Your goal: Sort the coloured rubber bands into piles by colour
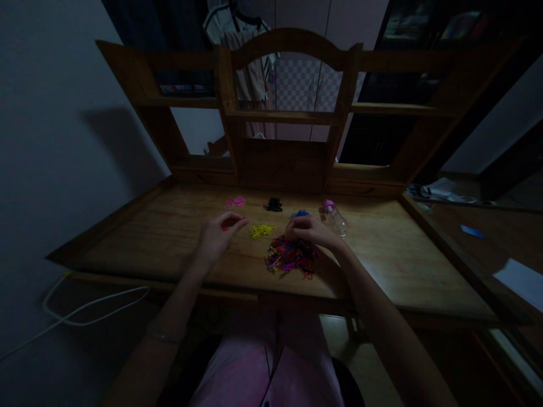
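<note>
My left hand (216,236) hovers above the desk left of a small yellow heap of thin bands (261,230). Its fingers are pinched, with bits of red band (225,228) showing at the palm and fingertips. Fingers bent downward and closed, my right hand (309,230) is at the far edge of a larger mixed pile of coloured bands (292,257); whatever its fingertips hold is hidden. Behind lie smaller heaps: pink bands (235,202), black bands (274,204) and blue bands (300,213), the blue partly behind my right hand.
A clear bottle with a pink cap (336,217) lies right of the heaps on the wooden desk (403,243). A wooden shelf unit (288,116) rises along the back. A white cable (97,308) hangs at the left. Paper (521,281) lies on a surface to the right.
</note>
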Available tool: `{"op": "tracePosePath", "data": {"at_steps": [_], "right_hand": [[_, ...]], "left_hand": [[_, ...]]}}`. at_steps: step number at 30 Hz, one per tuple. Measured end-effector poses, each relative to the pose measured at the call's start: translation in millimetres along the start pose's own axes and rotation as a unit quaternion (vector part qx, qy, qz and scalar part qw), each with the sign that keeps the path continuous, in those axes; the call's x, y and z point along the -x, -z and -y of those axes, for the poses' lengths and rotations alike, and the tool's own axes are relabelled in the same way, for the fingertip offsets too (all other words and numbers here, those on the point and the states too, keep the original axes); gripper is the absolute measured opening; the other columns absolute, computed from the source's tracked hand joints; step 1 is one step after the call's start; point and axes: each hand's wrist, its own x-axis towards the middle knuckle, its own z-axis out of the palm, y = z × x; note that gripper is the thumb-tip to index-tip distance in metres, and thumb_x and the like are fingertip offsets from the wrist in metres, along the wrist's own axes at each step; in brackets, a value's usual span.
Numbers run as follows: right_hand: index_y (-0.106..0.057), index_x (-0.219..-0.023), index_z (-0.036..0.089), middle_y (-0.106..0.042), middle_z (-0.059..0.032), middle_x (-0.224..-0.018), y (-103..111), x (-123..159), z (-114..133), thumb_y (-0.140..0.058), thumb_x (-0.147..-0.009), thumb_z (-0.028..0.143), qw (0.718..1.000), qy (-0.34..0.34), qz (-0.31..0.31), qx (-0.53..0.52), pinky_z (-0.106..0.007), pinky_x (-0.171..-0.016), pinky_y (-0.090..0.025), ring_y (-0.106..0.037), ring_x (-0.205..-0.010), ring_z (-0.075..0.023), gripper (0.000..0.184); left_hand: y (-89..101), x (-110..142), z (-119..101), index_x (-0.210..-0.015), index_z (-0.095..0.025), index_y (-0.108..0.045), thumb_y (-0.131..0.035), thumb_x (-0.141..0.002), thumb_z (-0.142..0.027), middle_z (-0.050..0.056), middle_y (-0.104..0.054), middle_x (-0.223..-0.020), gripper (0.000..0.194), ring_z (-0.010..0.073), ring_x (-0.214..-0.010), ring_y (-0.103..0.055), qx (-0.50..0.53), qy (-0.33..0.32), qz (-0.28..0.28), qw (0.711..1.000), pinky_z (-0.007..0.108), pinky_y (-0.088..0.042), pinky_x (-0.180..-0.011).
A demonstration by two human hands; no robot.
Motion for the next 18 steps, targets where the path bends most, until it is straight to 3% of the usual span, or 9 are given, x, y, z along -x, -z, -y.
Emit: {"op": "tracePosePath", "data": {"at_steps": [4,7,11,18], "right_hand": [[-0.068,-0.082,0.015,-0.067,-0.0042,-0.083,3,1,2,-0.061,-0.081,0.031,1.000,0.005,0.000,-0.010,-0.027,-0.073,-0.047,-0.061,-0.078,-0.0149,0.017],[-0.071,-0.089,0.017,-0.069,-0.0037,-0.086,6,6,2,-0.071,-0.075,0.034,0.996,-0.019,0.090,0.006,-0.026,-0.072,-0.047,-0.062,-0.078,-0.0153,0.022],[-0.074,-0.094,0.019,-0.069,-0.0021,-0.081,10,13,5,-0.077,-0.070,0.036,0.982,-0.026,0.174,0.071,-0.024,-0.064,-0.044,-0.060,-0.072,-0.0142,0.030],[-0.076,-0.096,0.020,-0.068,-0.0020,-0.081,9,14,6,-0.075,-0.072,0.034,0.973,-0.006,0.187,0.135,-0.023,-0.060,-0.040,-0.057,-0.069,-0.0135,0.028]], "left_hand": [[36.4,-6,37,-0.088,-0.021,-0.069,-0.056,-0.085,-0.037,0.005,-0.070,-0.093,0.021,0.0231,-0.088,-0.064,-0.167,-0.024,0.002,0.986,0.034,-0.047,-0.080],[46.0,-6,50,-0.086,-0.022,-0.070,-0.057,-0.084,-0.037,0.006,-0.070,-0.093,0.019,0.0246,-0.086,-0.064,-0.241,-0.014,0.000,0.970,0.034,-0.046,-0.078],[41.0,-3,49,-0.083,-0.022,-0.069,-0.059,-0.083,-0.036,0.005,-0.070,-0.089,0.017,0.0236,-0.085,-0.063,-0.249,-0.027,0.009,0.968,0.033,-0.045,-0.077],[18.8,9,28,-0.089,-0.019,-0.066,-0.056,-0.088,-0.035,0.006,-0.065,-0.095,0.018,0.0234,-0.092,-0.060,-0.248,-0.109,-0.041,0.962,0.035,-0.046,-0.086]]}}
